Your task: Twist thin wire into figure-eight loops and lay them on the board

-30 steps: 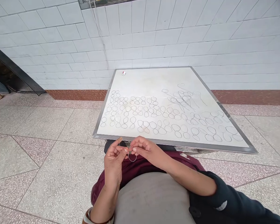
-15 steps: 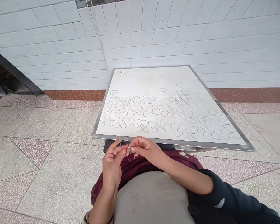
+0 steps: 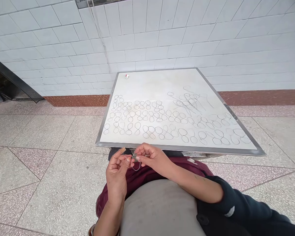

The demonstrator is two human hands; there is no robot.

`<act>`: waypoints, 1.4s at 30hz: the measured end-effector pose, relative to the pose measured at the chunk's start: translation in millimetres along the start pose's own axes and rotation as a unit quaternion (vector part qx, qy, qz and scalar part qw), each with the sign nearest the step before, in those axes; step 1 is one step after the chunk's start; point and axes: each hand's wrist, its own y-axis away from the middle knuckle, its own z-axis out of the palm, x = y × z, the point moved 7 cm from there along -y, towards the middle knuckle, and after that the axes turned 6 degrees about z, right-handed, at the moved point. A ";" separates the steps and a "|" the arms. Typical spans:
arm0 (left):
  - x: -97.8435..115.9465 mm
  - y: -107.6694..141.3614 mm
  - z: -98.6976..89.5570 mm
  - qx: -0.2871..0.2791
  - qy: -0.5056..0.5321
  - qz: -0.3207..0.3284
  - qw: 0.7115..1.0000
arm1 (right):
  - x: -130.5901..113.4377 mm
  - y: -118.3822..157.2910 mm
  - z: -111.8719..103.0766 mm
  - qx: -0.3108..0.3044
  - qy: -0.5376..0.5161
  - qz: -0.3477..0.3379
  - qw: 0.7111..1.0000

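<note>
From the head view, looking down over the person's lap, both hands meet just below the near edge of the table. The left hand has its thumb and forefinger pinched on one side of a thin pale wire loop, the other fingers curled loosely; something tan sits on one raised fingertip, perhaps a plaster, too small to tell. The right hand pinches the same loop from the other side, fingertips bunched tight together, so the two grips almost touch. The loop hangs down between them over the maroon trousers, clear of the table.

On the white square board with a metal rim lie many finished small wire loops in figure-eight shapes, set in rough rows across the near half and running out to the right. Further back on the right is a loose tangle of long-stemmed wire pieces, which I judge to be stock not yet shaped. So a good deal looks done, one piece is in hand, and that heap remains.

A small red-and-white object sits alone at the far left corner. The far half of the board is mostly bare. The rim's near edge lies just above the knuckles, leaving little room upward; to the left the speckled terrazzo floor is open.
</note>
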 end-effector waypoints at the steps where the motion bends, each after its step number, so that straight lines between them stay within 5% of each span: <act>1: 0.4 -0.1 -0.2 0.001 0.002 0.002 1.000 | 0.2 0.2 0.2 -0.002 -0.002 0.003 1.000; 11: 2.2 0.6 2.0 0.004 0.021 -0.009 1.000 | -6.3 2.2 3.8 -0.045 0.019 -0.008 0.999; 42: -3.7 1.4 -1.9 0.033 -0.034 0.016 0.999 | 1.2 -2.3 -0.8 -0.022 0.040 -0.002 0.999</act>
